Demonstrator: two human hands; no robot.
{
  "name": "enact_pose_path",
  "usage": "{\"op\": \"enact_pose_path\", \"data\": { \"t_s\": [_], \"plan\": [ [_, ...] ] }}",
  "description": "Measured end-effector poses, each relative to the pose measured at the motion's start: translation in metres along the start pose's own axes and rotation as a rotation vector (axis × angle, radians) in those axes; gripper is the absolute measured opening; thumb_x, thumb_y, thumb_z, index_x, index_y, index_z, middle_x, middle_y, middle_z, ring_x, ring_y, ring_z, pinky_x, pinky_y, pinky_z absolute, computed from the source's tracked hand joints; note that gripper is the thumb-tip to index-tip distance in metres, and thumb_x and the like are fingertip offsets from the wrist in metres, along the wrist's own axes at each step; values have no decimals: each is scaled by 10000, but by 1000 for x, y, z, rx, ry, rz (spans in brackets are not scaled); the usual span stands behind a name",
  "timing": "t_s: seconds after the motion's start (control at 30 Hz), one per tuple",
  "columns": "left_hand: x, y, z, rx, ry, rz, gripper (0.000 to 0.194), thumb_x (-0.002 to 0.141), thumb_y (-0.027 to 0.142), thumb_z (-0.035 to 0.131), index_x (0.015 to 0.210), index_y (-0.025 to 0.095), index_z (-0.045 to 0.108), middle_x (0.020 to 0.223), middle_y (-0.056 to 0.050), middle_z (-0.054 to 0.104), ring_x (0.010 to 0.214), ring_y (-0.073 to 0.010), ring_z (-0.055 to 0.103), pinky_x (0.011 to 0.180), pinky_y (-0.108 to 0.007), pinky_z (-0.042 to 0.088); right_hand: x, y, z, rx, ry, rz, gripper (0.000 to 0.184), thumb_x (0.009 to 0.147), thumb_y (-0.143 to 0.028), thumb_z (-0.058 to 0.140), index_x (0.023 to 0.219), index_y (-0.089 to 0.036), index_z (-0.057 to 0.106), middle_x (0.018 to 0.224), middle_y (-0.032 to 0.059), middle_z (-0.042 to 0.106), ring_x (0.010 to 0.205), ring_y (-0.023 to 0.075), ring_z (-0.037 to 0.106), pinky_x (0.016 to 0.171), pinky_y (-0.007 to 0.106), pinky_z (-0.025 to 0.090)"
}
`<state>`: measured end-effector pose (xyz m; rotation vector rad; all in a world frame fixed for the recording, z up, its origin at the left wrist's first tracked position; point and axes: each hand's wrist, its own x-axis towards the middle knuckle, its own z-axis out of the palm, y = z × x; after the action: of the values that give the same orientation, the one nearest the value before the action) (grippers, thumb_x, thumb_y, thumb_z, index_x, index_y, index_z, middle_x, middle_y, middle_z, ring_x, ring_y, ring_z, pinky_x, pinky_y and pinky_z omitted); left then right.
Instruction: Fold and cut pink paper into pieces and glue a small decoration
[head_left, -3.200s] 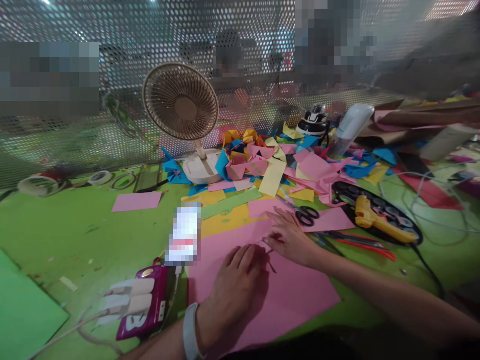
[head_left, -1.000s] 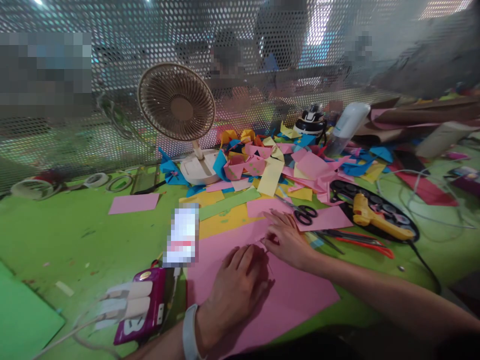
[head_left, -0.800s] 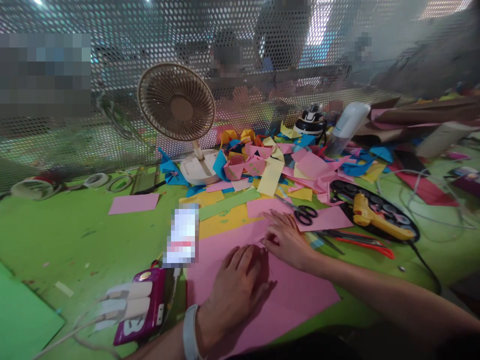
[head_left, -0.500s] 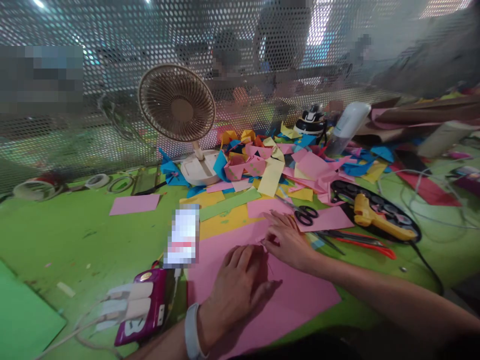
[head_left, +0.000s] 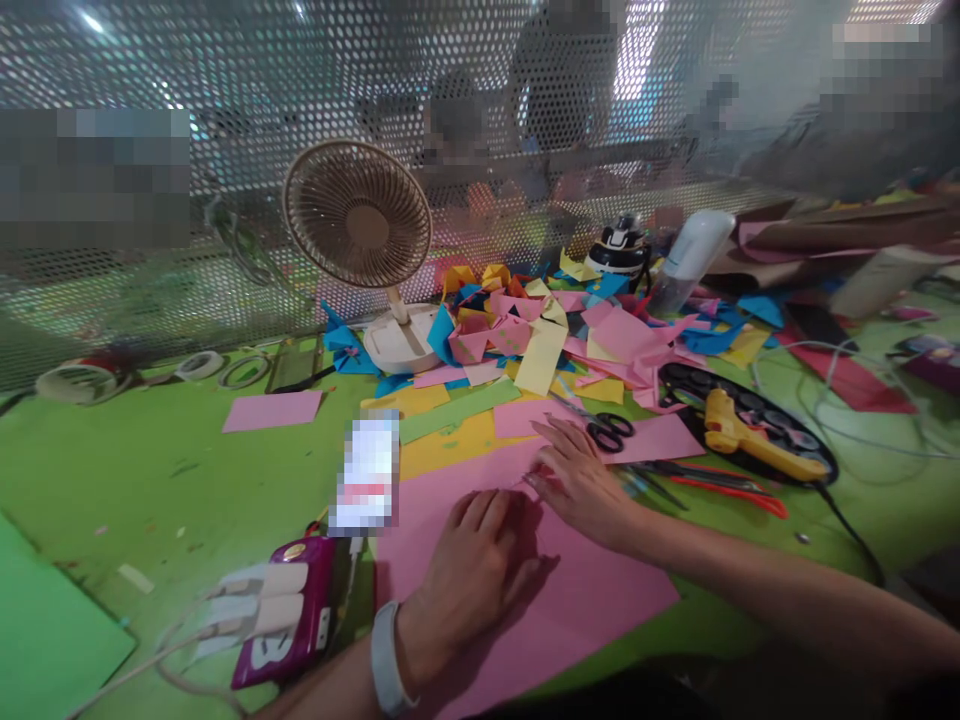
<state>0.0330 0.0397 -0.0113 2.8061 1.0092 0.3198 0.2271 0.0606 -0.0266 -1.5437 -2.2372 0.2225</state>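
A large sheet of pink paper [head_left: 592,600] lies on the green table before me. My left hand [head_left: 472,570] rests on it palm down, with a pale band at the wrist; its fingers bend downward, the thumb stands apart, and no object shows in it. My right hand [head_left: 577,480] lies to the right, near the sheet's far edge, fingers stretched forward and pressing on the paper. A thin line or crease shows near its thumb, too small to make out. Black-handled scissors [head_left: 611,432] sit just beyond the right hand.
A lit phone [head_left: 365,475] and purple power bank [head_left: 289,610] with cables stand left. Behind are a fan [head_left: 360,215] and a heap of coloured paper pieces [head_left: 525,325]. To the right are a red-handled cutting tool [head_left: 742,490], a yellow glue gun [head_left: 757,440] and a clear bottle [head_left: 697,250].
My right hand's thumb and index finger have flattened from a rounded, pinched shape onto the paper. My left hand stays nearly in place. The view has shifted slightly.
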Motion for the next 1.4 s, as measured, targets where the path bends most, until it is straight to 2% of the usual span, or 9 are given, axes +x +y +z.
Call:
{"op": "enact_pose_path", "data": {
  "t_s": [0.1, 0.2, 0.37, 0.53, 0.6, 0.77, 1.07, 1.27, 1.4],
  "plan": [
    [0, 1, 0, 13, 6, -3, 415, 898, 450, 452, 1170, 147, 533, 1173, -119, 535, 1055, -275, 489, 921, -451, 405, -8, -1, -10, -30, -53, -121, 271, 931, -312, 421, 1099, -214, 609, 1456, 96, 348, 1367, 279, 215, 1091, 516, 201],
    [-1, 1, 1, 33, 18, -6, 373, 910, 422, 440, 1148, 153, 542, 1185, -124, 530, 1063, -279, 486, 920, -455, 405, -21, 0, -12, -81, -118, -243, 421, 924, -426, 421, 1273, -212, 519, 1471, 104, 329, 1366, 309, 214, 1092, 566, 162],
    [0, -1, 3, 34, 16, 6, 463, 907, 484, 433, 1214, 142, 493, 1174, -125, 545, 1041, -274, 492, 902, -456, 423, -33, 6, -4, -143, -122, -346, 589, 912, -531, 391, 1360, -150, 425, 1463, 115, 343, 1360, 309, 224, 1097, 561, 157],
    [0, -2, 3, 63, -5, 14, 526, 893, 515, 439, 1206, 98, 506, 1171, -150, 556, 1048, -288, 501, 911, -470, 429, -34, 8, -2, -160, -144, -336, 643, 903, -553, 389, 1387, -129, 385, 1487, 121, 283, 1386, 308, 143, 1097, 525, 189],
    [-1, -2, 3, 85, 23, 36, 552, 882, 513, 459, 1223, 81, 499, 1186, -164, 555, 1066, -301, 502, 927, -481, 420, -34, 8, -2, -158, -160, -321, 650, 891, -562, 408, 1385, -140, 389, 1495, 125, 263, 1390, 312, 125, 1092, 533, 190],
    [-4, -2, 4, 94, 111, 121, 466, 894, 385, 486, 1246, 79, 490, 1223, -153, 561, 1140, -288, 490, 1017, -481, 358, -35, 11, -3, -116, -181, -308, 647, 882, -560, 427, 1392, -165, 376, 1509, 119, 225, 1400, 298, 75, 1093, 525, 195],
    [-3, -4, 4, 58, 43, 107, 426, 902, 371, 480, 1229, 99, 501, 1212, -156, 571, 1092, -285, 527, 925, -467, 457, -34, 11, -7, -95, -195, -292, 636, 874, -577, 434, 1403, -232, 363, 1513, 140, 195, 1398, 315, 55, 1077, 574, 179],
    [-1, -4, -1, 39, 23, 119, 384, 911, 372, 467, 1194, 120, 528, 1179, -146, 582, 1081, -281, 526, 923, -466, 454, -36, 16, -7, -120, -160, -320, 632, 876, -564, 450, 1404, -227, 363, 1514, 161, 178, 1398, 311, 48, 1089, 550, 181],
    [-1, -4, -3, 0, 9, 108, 401, 904, 383, 474, 1199, 114, 521, 1197, -142, 570, 1065, -274, 523, 924, -457, 448, -42, 28, -16, -151, -143, -306, 615, 868, -555, 473, 1380, -221, 405, 1515, 156, 181, 1393, 329, 78, 1087, 555, 193]
  ]
}}
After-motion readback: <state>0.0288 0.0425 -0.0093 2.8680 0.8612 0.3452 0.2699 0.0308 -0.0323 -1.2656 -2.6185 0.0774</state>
